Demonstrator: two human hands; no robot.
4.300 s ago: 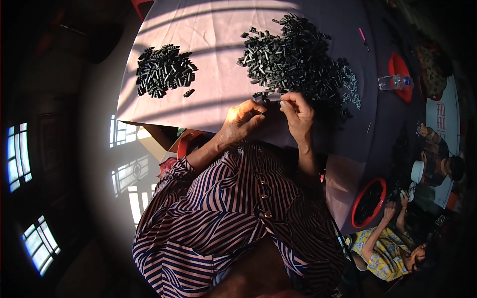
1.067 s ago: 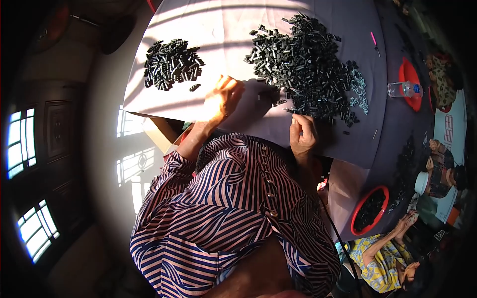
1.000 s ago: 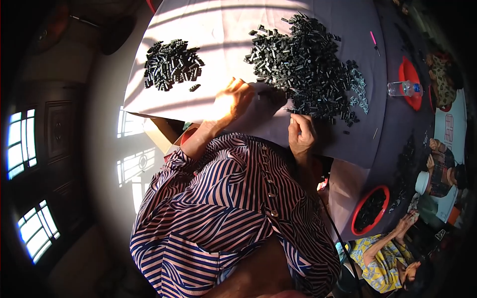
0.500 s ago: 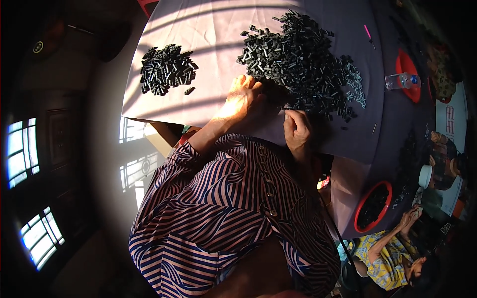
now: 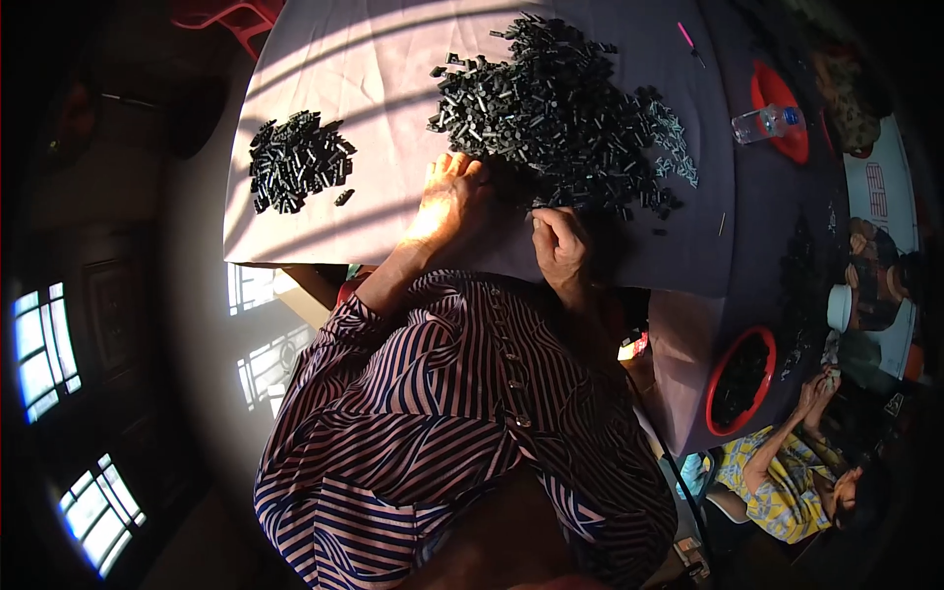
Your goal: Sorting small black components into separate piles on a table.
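Reaching toward twelve o'clock, my left hand (image 5: 450,202) lay spread against the big pile (image 5: 560,113) to rake parts; my right hand (image 5: 560,246) pinched one, I judged.

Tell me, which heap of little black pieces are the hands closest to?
The big heap of small black pieces at the table's middle; the left hand and right hand rest at its near edge. The small heap lies apart, far left.

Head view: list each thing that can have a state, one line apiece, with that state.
left hand: flat on the table cloth, fingertips at the big pile's edge
right hand: curled at the pile's near edge
big pile of black parts: loose, spread
small pile: apart, untouched
plastic bottle: lying on its side
red bowl: holds dark parts
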